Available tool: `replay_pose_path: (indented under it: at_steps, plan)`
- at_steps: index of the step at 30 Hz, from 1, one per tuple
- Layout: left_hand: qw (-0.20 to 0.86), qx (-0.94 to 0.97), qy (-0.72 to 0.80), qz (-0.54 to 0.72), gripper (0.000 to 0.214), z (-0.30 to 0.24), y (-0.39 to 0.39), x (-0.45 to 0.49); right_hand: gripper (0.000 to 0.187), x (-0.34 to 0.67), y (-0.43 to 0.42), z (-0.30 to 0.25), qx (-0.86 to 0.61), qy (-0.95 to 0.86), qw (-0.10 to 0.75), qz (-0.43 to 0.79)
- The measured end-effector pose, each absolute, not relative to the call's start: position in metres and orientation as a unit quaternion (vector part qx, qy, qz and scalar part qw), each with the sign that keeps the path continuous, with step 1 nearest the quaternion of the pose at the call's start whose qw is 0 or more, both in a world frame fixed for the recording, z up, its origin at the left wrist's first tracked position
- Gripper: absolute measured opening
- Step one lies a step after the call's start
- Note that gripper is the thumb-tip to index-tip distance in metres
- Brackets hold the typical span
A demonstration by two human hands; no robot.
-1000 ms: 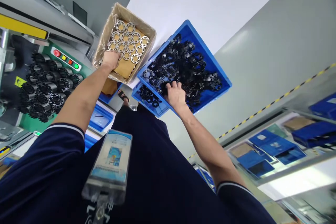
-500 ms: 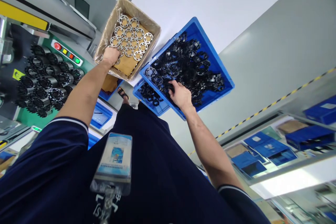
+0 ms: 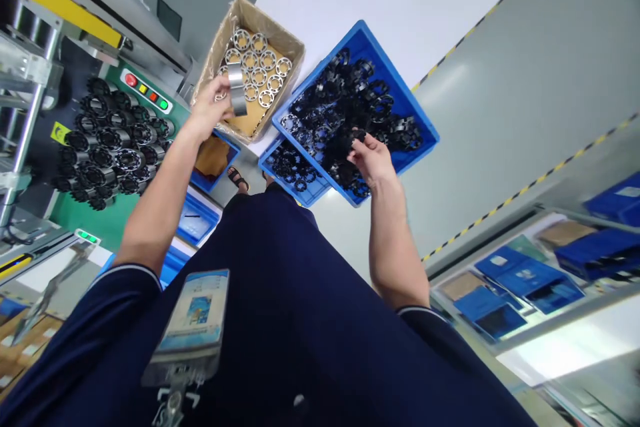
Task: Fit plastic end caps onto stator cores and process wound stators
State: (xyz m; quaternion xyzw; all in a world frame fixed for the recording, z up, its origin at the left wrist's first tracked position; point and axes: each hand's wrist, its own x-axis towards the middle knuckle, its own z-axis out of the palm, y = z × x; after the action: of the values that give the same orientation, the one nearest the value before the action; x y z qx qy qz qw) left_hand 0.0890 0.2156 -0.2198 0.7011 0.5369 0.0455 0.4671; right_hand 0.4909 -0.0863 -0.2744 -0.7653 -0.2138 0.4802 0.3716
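Fingers half-hide a dark part in the right hand — outline unclear.

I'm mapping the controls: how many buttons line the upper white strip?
4: red button, yellow button, orange-red button and green button, left to right along the white strip.

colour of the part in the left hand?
Silver-grey, shiny part; shows best in the head view.

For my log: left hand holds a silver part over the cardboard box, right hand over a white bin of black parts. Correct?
The bin is blue, not white: the head view shows it under the right hand. The left hand holds a silver part over the cardboard box.
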Motion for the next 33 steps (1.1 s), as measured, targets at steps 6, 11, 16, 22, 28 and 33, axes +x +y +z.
replay_pose_path:
  at_steps: [6,11,16,22,28,33]
  plan:
    - [0.722,0.502,0.450,0.156,0.059,-0.120,0.096,0.047,0.099,0.436,-0.083,-0.175,-0.710,-0.284,0.486,0.423]
    - [0.660,0.518,0.488,0.238,0.096,-0.075,0.040,0.022,0.080,0.331,-0.063,-0.062,-0.566,-0.494,0.535,0.387]
    - [0.645,0.495,0.386,0.436,0.072,-0.029,0.015,0.017,0.072,0.251,-0.037,0.011,-0.481,-0.617,0.547,0.297]
    - [0.617,0.523,0.305,0.502,0.058,0.031,0.000,0.008,0.069,0.211,-0.023,0.034,-0.465,-0.644,0.526,0.304]
    - [0.589,0.531,0.344,0.502,0.065,0.034,-0.016,-0.002,0.105,0.203,-0.031,0.025,-0.493,-0.653,0.476,0.323]
    - [0.591,0.537,0.309,0.517,0.061,0.019,-0.019,-0.003,0.112,0.196,-0.040,0.028,-0.514,-0.668,0.447,0.300]
